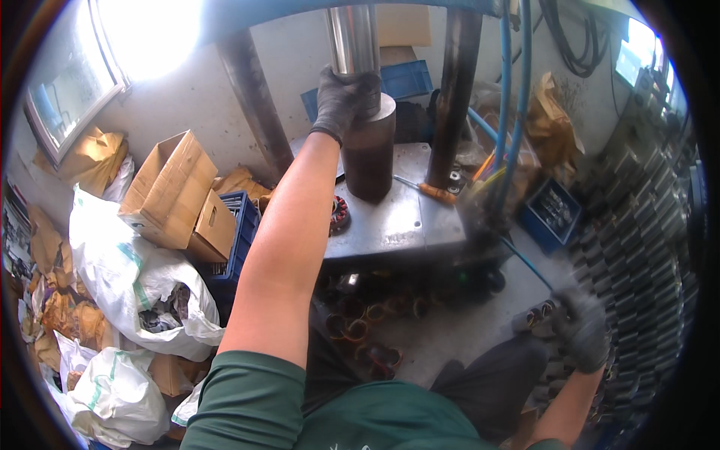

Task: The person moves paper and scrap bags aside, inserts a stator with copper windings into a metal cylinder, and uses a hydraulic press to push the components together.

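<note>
My left hand (346, 101), in a dark glove, is closed on the upper edge of a thick dark metal cylinder (369, 161) standing upright on the press's steel plate. Just above it hangs the shiny round ram (354, 37). My gloved right hand (581, 330) is low at the right and smeared by motion; its fingers cannot be made out. Beside its fingertips is a small dark ring-shaped part (536, 315) with coppery spots; whether the hand holds it is unclear. A wound stator (340, 215) with red parts sits on the plate, partly behind my left forearm.
A screwdriver (435, 192) lies on the steel plate (397, 232). Dark posts (457, 90) flank the cylinder. Blue hoses (517, 90) hang at the right, above a blue bin (551, 214). Stacked dark parts (637, 225) line the right; cartons (171, 191) and white sacks (127, 277) fill the left.
</note>
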Available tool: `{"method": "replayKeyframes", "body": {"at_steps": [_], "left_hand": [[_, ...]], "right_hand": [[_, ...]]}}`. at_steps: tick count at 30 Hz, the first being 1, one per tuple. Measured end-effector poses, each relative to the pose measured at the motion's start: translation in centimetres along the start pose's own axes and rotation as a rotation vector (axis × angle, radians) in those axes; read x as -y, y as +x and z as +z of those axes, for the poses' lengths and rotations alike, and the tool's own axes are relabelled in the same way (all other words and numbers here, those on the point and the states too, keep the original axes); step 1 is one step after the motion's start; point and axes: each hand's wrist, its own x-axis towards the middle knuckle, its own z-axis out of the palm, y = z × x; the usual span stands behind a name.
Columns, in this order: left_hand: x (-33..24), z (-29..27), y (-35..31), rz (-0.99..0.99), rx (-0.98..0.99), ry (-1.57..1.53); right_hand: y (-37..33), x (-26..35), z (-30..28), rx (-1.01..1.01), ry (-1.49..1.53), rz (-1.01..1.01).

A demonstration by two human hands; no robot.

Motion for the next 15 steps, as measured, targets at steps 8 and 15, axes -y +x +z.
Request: {"method": "replayKeyframes", "body": {"at_steps": [8,15], "left_hand": [[0.6,0.8,0.1,0.042,0.111,-0.130],[2.8,0.2,1.5,0.278,-0.033,0.064]], "right_hand": [[16.5,-3.8,-2.3,-0.548,-0.248,-0.211],[7.4,-2.4,-1.8,-0.211,-0.172,-0.268]]}}
